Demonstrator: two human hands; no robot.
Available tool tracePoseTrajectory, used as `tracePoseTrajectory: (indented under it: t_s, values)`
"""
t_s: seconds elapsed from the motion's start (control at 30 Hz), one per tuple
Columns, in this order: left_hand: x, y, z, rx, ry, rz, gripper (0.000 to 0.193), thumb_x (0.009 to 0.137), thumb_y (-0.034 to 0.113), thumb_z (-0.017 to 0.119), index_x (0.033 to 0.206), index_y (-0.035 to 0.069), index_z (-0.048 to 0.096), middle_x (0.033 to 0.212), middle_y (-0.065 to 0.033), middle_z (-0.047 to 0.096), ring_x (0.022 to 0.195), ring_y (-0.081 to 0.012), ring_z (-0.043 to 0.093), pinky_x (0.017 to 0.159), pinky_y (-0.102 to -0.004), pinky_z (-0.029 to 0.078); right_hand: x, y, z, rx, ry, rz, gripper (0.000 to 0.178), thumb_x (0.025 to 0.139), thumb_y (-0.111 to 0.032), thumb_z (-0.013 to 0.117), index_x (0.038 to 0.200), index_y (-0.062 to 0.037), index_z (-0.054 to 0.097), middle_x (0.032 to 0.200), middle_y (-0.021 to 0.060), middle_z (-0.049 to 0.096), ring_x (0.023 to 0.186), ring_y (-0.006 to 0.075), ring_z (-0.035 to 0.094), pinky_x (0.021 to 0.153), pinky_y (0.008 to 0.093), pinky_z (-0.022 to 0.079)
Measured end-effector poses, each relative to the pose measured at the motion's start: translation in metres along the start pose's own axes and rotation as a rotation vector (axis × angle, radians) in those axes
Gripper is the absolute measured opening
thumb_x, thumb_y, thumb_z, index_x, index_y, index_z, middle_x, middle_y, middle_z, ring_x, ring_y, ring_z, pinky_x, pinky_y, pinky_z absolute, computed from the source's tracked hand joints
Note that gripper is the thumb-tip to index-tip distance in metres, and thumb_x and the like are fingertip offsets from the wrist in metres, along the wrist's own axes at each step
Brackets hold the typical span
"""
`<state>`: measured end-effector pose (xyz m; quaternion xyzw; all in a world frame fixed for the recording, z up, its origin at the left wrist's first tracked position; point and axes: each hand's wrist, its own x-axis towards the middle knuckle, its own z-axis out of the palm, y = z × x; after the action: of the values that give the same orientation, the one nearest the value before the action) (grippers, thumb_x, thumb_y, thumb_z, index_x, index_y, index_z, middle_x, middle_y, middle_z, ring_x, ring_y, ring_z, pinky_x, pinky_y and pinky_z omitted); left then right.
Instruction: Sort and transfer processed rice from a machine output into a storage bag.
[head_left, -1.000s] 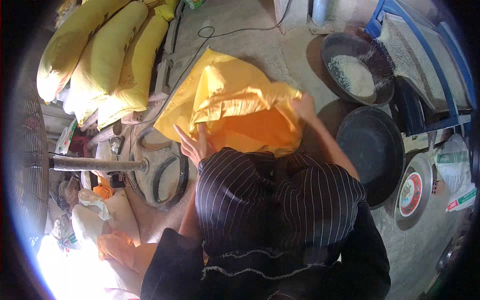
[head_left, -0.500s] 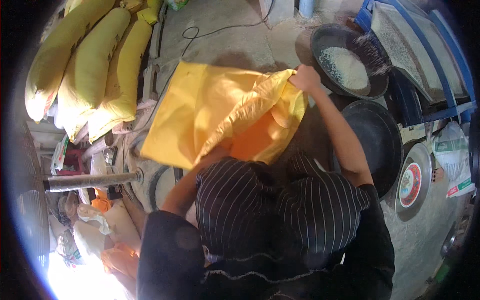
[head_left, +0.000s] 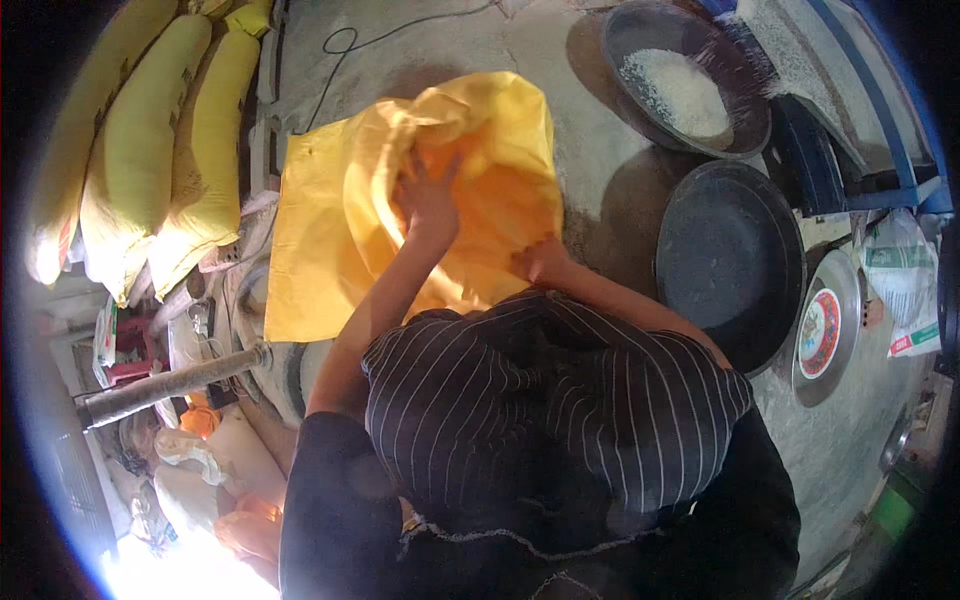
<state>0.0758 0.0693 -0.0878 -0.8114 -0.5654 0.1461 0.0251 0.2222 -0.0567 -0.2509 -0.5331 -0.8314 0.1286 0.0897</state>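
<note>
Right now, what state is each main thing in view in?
Yellow sack: open, partly folded
Left hand: spread at sack's opening
Right hand: at sack's right edge, grip unclear
Far black basin: partly filled with white grains
Near black basin: upright, inside visible
Metal dish: holding patterned plate
Left-side sacks: plump, side by side

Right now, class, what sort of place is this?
Probably a grain-processing space: bulging yellow sacks, a black basin holding pale grains, and a blue-framed sloping surface beside it.
</note>
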Motion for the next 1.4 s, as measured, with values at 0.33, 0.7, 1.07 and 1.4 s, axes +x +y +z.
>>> tracePoseTrajectory:
  t_s: [0.33,0.7,1.07,1.4]
  values:
    - [-0.013,-0.061,0.024,0.277,-0.136,-0.177,0.067,0.085,0.024,0.045,0.144,0.033,0.013,0.148,-0.0219,-0.004,0.132,-0.0462,0.013,0.103,-0.0567,0.016,0.028,0.017,-0.126,-0.109,-1.099,0.663,0.062,0.056,-0.042,0.082,0.106,-0.0102,0.064,0.107,0.0082,0.063,0.089,0.0316,0.062,0.070,0.0526,0.050]
    - [-0.010,0.061,0.105,0.160,-0.146,0.510,0.074,0.082,0.027,0.058,0.143,0.030,0.017,0.146,-0.0182,0.019,0.126,-0.0480,0.029,0.099,-0.0666,0.017,0.044,0.075,-0.057,0.371,0.081,0.118,0.052,0.075,-0.025,0.065,0.118,0.0008,0.052,0.115,0.0193,0.057,0.102,0.0303,0.056,0.088,0.0369,0.044]
    - [-0.029,0.072,0.042,0.008,-0.836,0.501,0.131,0.052,0.031,0.085,0.140,0.037,-0.011,0.149,-0.0169,0.007,0.127,-0.0476,0.027,0.099,-0.0617,0.026,0.042,0.103,-0.100,0.698,-0.021,0.541,0.057,0.078,-0.049,0.058,0.118,-0.0087,0.055,0.121,0.0152,0.053,0.104,0.0283,0.054,0.084,0.0387,0.044]
    - [0.057,0.069,-0.004,-0.284,-0.698,0.856,0.101,0.062,0.047,0.075,0.137,-0.002,0.026,0.132,-0.0247,0.040,0.120,-0.0341,0.044,0.099,-0.0383,0.037,-0.002,0.081,-0.110,0.265,-0.282,0.406,0.057,0.074,-0.035,0.068,0.122,-0.0095,0.052,0.110,0.0221,0.059,0.104,0.0319,0.057,0.085,0.0369,0.046]
